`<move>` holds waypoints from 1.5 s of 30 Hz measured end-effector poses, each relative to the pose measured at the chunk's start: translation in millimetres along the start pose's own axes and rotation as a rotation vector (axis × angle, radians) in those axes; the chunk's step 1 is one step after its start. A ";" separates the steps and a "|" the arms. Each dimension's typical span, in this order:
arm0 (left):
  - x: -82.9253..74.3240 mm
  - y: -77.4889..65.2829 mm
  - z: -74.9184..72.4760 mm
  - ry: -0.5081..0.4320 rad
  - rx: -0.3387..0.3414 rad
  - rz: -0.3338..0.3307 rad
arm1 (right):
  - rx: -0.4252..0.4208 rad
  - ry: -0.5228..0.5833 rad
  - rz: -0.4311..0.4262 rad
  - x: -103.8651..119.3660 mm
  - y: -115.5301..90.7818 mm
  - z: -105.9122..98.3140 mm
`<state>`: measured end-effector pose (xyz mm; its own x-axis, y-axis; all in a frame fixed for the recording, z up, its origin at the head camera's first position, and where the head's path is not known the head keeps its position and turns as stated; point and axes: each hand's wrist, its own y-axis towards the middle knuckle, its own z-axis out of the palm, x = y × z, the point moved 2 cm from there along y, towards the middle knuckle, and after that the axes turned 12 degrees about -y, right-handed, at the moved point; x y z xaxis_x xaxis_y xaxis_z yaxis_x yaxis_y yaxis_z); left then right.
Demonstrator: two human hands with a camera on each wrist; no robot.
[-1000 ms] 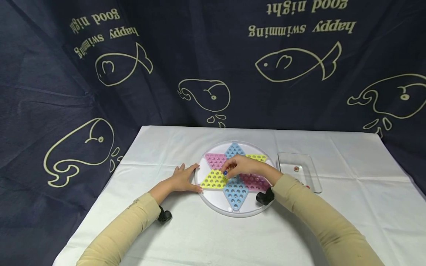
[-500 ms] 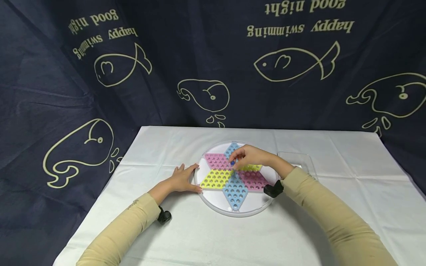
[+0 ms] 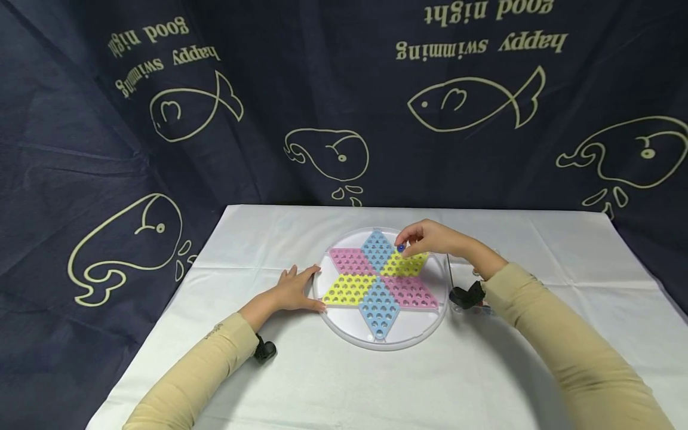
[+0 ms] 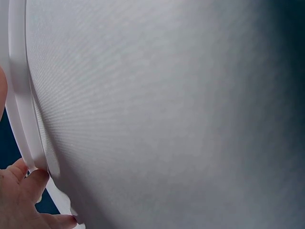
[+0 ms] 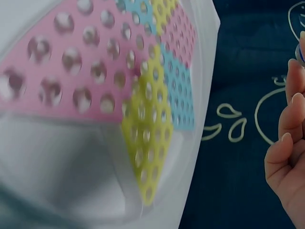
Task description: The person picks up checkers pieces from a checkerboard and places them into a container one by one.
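Note:
In the head view, a round white Chinese checkers board [image 3: 349, 339] with a pink, yellow and blue star of holes lies on the table. My left hand [image 3: 292, 291] rests at its left edge, fingers spread and touching the rim; the left wrist view shows fingertips [image 4: 35, 181] at the rim. Between thumb and fingers, my right hand [image 3: 432, 237] pinches a blue marble [image 3: 401, 248] above the board's back right, near the far yellow point. Only part of the marble [image 5: 300, 53] shows at the right wrist view's edge.
A clear square tray [image 3: 451, 275] stands right of the board, mostly hidden by the right forearm, with small items in it. White cloth [image 3: 333, 382] covers the table. A dark blue curtain [image 3: 322, 71] with fish drawings hangs behind.
My right hand has moved right and towards the back with the blue marble, from the board's middle to the far yellow point. The left hand has stayed at the rim.

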<state>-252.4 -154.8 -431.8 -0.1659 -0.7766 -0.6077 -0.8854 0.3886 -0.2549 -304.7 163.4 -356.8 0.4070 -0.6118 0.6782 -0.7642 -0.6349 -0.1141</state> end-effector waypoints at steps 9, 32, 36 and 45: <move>2.6 1.6 0.7 0.008 -0.007 0.006 | -0.070 0.005 0.077 -18.9 -25.6 -20.1; -0.3 -0.5 0.5 0.005 -0.004 -0.005 | -0.186 -0.073 0.207 -50.1 -81.1 -49.7; -0.9 -1.3 0.2 0.005 -0.003 -0.002 | -0.208 -0.056 0.203 -56.0 -89.0 -52.2; -2.3 -1.0 0.0 -0.001 -0.004 -0.009 | -0.259 -0.035 0.226 -69.1 -107.7 -57.5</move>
<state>-251.2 -153.4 -430.2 -0.1577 -0.7798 -0.6059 -0.8884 0.3799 -0.2577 -279.4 301.2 -349.7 0.2265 -0.7418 0.6312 -0.9367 -0.3435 -0.0676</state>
